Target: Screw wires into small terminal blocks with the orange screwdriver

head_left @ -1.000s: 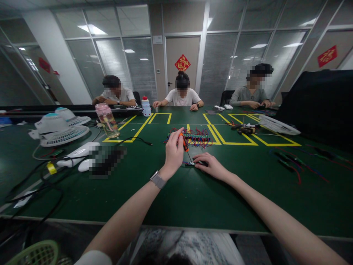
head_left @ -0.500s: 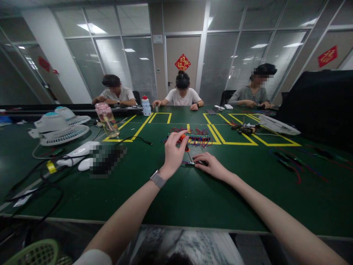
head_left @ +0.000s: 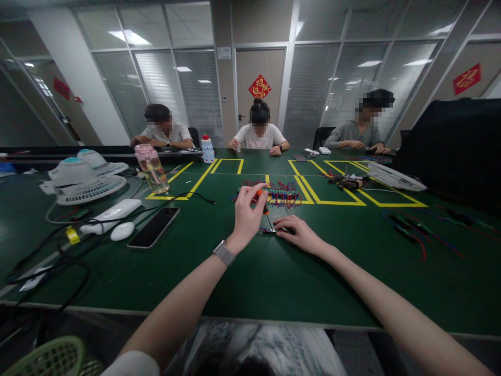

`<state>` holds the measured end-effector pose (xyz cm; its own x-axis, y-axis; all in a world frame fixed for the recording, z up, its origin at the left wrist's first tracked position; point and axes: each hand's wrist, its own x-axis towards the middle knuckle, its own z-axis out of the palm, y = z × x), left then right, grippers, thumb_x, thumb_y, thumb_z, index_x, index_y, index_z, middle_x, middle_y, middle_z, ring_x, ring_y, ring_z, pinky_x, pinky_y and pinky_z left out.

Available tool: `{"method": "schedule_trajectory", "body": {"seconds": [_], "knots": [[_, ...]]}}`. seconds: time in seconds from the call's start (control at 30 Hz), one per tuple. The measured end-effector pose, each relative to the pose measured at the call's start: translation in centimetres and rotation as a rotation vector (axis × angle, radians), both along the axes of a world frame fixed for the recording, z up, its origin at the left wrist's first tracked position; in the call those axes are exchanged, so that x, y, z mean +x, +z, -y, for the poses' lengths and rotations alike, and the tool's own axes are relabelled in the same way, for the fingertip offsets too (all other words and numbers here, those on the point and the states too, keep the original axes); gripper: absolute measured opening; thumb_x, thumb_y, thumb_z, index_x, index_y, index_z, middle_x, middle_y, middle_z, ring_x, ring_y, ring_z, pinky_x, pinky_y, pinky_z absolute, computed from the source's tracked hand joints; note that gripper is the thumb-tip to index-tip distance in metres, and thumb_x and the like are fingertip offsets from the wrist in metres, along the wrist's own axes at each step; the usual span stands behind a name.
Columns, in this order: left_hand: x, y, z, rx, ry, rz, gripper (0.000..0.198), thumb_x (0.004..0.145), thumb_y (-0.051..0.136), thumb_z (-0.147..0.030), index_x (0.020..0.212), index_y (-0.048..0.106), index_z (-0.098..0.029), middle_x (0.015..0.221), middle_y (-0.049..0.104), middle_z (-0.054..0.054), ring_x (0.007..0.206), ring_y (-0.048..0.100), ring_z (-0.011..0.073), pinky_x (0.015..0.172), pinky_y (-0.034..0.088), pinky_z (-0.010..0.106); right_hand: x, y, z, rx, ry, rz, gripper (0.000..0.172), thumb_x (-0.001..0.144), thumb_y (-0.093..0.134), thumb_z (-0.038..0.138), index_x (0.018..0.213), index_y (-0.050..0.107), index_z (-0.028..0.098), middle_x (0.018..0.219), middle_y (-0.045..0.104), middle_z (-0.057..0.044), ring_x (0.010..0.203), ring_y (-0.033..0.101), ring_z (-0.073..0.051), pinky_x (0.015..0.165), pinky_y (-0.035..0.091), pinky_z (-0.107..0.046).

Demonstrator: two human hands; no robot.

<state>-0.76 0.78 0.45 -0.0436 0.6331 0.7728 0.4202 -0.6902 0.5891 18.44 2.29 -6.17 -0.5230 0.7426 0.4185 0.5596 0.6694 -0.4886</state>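
Observation:
My left hand [head_left: 249, 211] is closed around the handle of an orange and black screwdriver [head_left: 266, 210], held upright with its shaft pointing down. The tip meets a small circuit board [head_left: 269, 231] lying on the green table. My right hand [head_left: 294, 231] rests low on the table, its fingers pressed on the right end of that board; a dark part shows under them. Beyond both hands lies a row of small boards with red and blue wires [head_left: 284, 194], partly hidden by my left hand.
To the left are a phone [head_left: 154, 227], a white mouse [head_left: 122, 231], cables, a pink-lided bottle [head_left: 152, 169] and white fans [head_left: 88, 180]. On the right lie loose wired boards [head_left: 407, 228], pliers [head_left: 348, 182] and a white keyboard [head_left: 396, 176]. Several people sit opposite.
My hands, the screwdriver and the board stay almost in place. Across the table, the middle person's hand has drawn inward with a small object.

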Motion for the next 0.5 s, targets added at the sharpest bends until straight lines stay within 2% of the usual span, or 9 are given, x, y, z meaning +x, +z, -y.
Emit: {"method": "schedule_trajectory", "body": {"seconds": [0.13, 0.33, 0.5], "knots": [[0.12, -0.14, -0.07, -0.006, -0.045, 0.042, 0.031, 0.095, 0.039, -0.025, 0.121, 0.056, -0.022, 0.106, 0.064, 0.007, 0.097, 0.060, 0.0154, 0.087, 0.046, 0.030, -0.06, 0.12, 0.13, 0.000, -0.001, 0.002, 0.016, 0.081, 0.064, 0.025, 0.095, 0.071, 0.023, 0.108, 0.068, -0.007, 0.101, 0.059, -0.024, 0.092, 0.043, -0.042], [-0.01, -0.04, -0.02, 0.009, 0.003, 0.017, 0.022, 0.089, 0.053, -0.030, 0.105, 0.065, -0.021, 0.096, 0.065, 0.005, 0.085, 0.061, 0.0155, 0.080, 0.048, 0.028, -0.04, 0.05, 0.10, 0.001, -0.004, 0.000, 0.015, 0.081, 0.064, 0.025, 0.095, 0.071, 0.022, 0.108, 0.068, -0.007, 0.101, 0.059, -0.024, 0.092, 0.043, -0.042], [0.01, -0.01, 0.02, -0.017, -0.030, 0.017, 0.032, 0.094, 0.040, -0.026, 0.122, 0.055, -0.021, 0.108, 0.064, 0.007, 0.099, 0.059, 0.0164, 0.088, 0.045, 0.031, 0.02, -0.08, -0.01, 0.003, 0.000, -0.003, 0.016, 0.082, 0.064, 0.026, 0.095, 0.071, 0.023, 0.108, 0.068, -0.007, 0.102, 0.059, -0.024, 0.091, 0.043, -0.041]]}}
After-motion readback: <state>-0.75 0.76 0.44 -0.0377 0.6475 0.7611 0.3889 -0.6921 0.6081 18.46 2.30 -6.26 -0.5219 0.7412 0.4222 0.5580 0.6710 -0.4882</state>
